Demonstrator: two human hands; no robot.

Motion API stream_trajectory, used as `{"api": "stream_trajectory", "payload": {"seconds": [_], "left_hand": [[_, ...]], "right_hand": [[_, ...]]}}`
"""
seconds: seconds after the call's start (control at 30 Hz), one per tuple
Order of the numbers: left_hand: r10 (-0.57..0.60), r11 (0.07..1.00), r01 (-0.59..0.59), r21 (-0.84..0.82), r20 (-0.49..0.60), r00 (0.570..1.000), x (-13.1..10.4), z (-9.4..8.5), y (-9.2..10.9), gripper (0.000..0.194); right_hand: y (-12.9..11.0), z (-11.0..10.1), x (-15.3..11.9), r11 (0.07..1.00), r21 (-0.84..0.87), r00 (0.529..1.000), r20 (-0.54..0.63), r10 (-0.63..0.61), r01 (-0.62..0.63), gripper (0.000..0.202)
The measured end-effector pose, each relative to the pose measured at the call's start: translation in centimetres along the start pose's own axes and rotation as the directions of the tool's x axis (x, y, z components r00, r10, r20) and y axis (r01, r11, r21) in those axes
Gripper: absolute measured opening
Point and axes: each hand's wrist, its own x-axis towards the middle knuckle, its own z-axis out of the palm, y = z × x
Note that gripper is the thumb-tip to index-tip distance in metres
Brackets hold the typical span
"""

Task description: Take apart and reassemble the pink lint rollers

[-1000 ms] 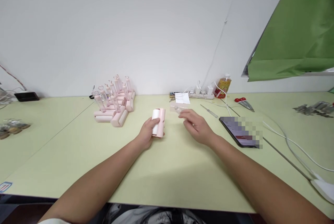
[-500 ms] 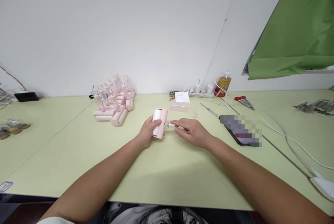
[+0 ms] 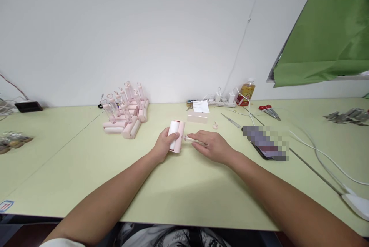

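My left hand (image 3: 165,145) is closed around the pink lint roller head (image 3: 179,139), its thumb lying across the front beside the white roll (image 3: 173,133). From the head's right side a narrow clear handle (image 3: 187,138) sticks out, its end at or against the pink casing. My right hand (image 3: 211,145) pinches that handle between thumb and fingers, and its far end is hidden by the palm. Beyond the hands lie a small pink loop-shaped piece (image 3: 215,125) and a pale pink cover (image 3: 197,117).
Several lint rollers with upright clear handles (image 3: 125,112) stand at the back left. To the right lie a screwdriver (image 3: 230,120), a phone (image 3: 263,145) and red-handled snips (image 3: 269,112). A power strip (image 3: 221,103) and a drink bottle (image 3: 246,92) stand by the wall.
The clear handle appears slightly turned in my right fingers. Both hands stay in nearly the same place, and the lint roller head has hardly moved.
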Motion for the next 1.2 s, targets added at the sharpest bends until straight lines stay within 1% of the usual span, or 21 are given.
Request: {"api": "stream_trajectory", "payload": {"seconds": [0.1, 0.17, 0.27, 0.43, 0.5, 0.8, 1.07, 1.2], "left_hand": [[0.008, 0.999, -0.007, 0.035, -0.03, 1.0, -0.1, 0.1, 0.0, 0.041], [0.017, 0.999, -0.016, 0.046, -0.024, 1.0, -0.2, 0.1, 0.0, 0.042], [0.027, 0.999, -0.027, 0.046, 0.014, 1.0, -0.3, -0.1, -0.1, 0.042], [0.03, 0.999, -0.034, 0.028, 0.107, 0.994, -0.4, -0.3, -0.1, 0.044], [0.026, 0.999, -0.03, 0.029, 0.121, 0.992, -0.4, -0.3, 0.0, 0.045], [0.01, 0.998, -0.018, 0.059, 0.127, 0.992, -0.8, 0.1, 0.3, 0.046], [0.004, 1.0, -0.007, 0.021, 0.137, 0.991, -0.9, 0.2, 0.4, 0.049], [0.016, 1.0, -0.018, 0.023, 0.11, 0.994, -1.1, 0.5, 0.3, 0.049]], "right_hand": [[0.0, 0.2, -0.1, 1.0, -0.009, 1.0, -0.01, -0.001, 0.001, 0.031], [0.1, 0.4, -0.1, 1.0, -0.015, 1.0, -0.02, -0.004, 0.004, 0.031], [0.0, 0.5, -0.1, 1.0, -0.015, 1.0, -0.017, -0.005, 0.005, 0.031], [-0.1, 0.4, -0.1, 1.0, -0.009, 1.0, -0.012, -0.01, 0.01, 0.03], [-0.1, 0.4, -0.1, 1.0, 0.004, 1.0, -0.02, -0.012, 0.012, 0.03], [-0.4, 0.8, -0.1, 0.997, 0.075, 0.998, -0.06, -0.027, 0.031, 0.026], [-0.4, 1.1, -0.3, 0.993, 0.118, 0.995, -0.092, 0.041, -0.03, 0.023], [-0.5, 1.3, -0.4, 0.989, 0.144, 0.991, -0.119, 0.058, -0.041, 0.021]]}}
